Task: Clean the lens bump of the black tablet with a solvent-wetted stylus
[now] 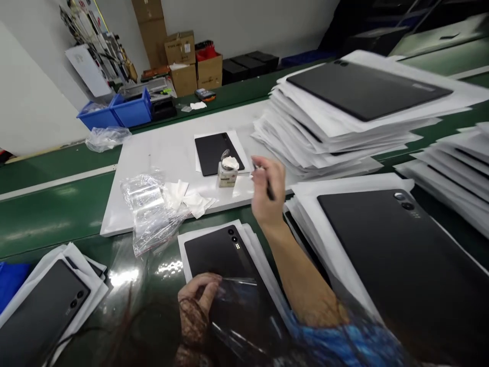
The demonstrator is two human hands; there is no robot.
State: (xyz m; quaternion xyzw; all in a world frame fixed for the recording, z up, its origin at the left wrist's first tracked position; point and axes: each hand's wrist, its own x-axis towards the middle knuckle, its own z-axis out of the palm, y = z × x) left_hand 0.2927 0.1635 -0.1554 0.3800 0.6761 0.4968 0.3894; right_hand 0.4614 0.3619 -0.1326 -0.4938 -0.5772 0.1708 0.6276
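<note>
Beyond: boxes (184, 80) | green bench (57, 216) | left fingers (208, 294) pinch film (239, 298) | right fingers (274, 171) grip dark tool (270, 189)

This is looking like a factory workshop, not a home or an office. Matching dark tablets (367, 89) are lying on piles layered with white paper sheets (294, 125), several piles at once. A long green tabletop (42, 219) is running across, carrying a white board (153, 145) and loose plastic bags (147, 204). Behind, blue bins (133, 109) and cardboard boxes (183, 76) are sitting along a plain wall (237, 23). More dark cases (244, 66) are standing nearby.
</note>
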